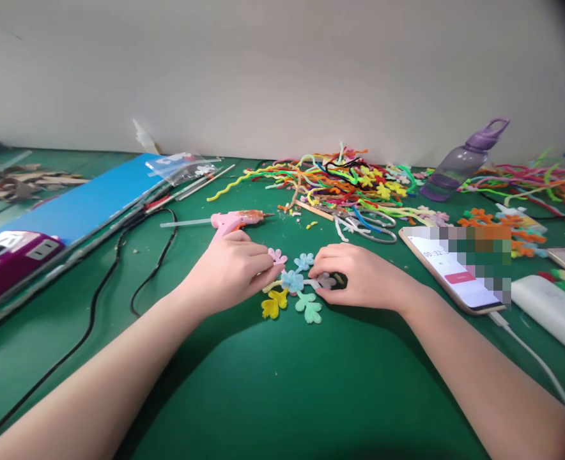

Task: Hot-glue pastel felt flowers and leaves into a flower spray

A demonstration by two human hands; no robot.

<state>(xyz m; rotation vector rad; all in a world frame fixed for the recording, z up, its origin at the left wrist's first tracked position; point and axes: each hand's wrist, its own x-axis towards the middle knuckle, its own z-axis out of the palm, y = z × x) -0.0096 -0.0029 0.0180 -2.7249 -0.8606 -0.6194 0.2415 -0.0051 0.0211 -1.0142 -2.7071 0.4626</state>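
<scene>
On the green table lies a pipe-cleaner flower piece [293, 281], a light blue flower at its middle with small shapes joined around it. Those include a yellow leaf-like shape [273, 305], a mint green one [309, 308], another blue flower [304, 261] and a pink flower [277, 257]. My left hand [237, 268] is closed at the piece's left side, its fingertips at the pink flower. At the right side my right hand [354, 275] curls its fingers and thumb around a greyish-mauve flower [327, 280]. A pink glue gun [237, 221] lies just beyond my left hand, which hides its handle.
Colourful pipe cleaners [321, 176] are heaped at the back, with scissors [373, 225] before them. Rightward are a phone [440, 265], a white power bank [553, 313] and a purple bottle [459, 163]. A blue board [105, 198], black cable [93, 306] and purple power strip [14, 265] lie left.
</scene>
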